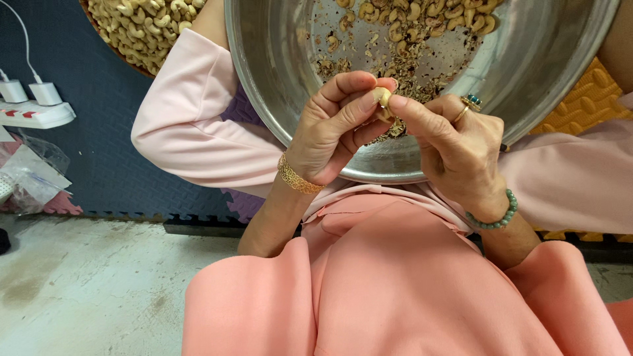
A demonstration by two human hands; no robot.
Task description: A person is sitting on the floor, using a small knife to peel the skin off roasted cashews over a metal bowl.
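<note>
You pinch one pale cashew kernel (382, 97) between your left hand (336, 128) and right hand (455, 142), over the wide steel basin (277, 86); loose husk flakes (409, 72) and many kernels lie there, apparently awaiting peeling.

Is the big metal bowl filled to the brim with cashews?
No: the metal bowl holds only a scatter of cashews and husk bits, with much bare metal showing.
</note>
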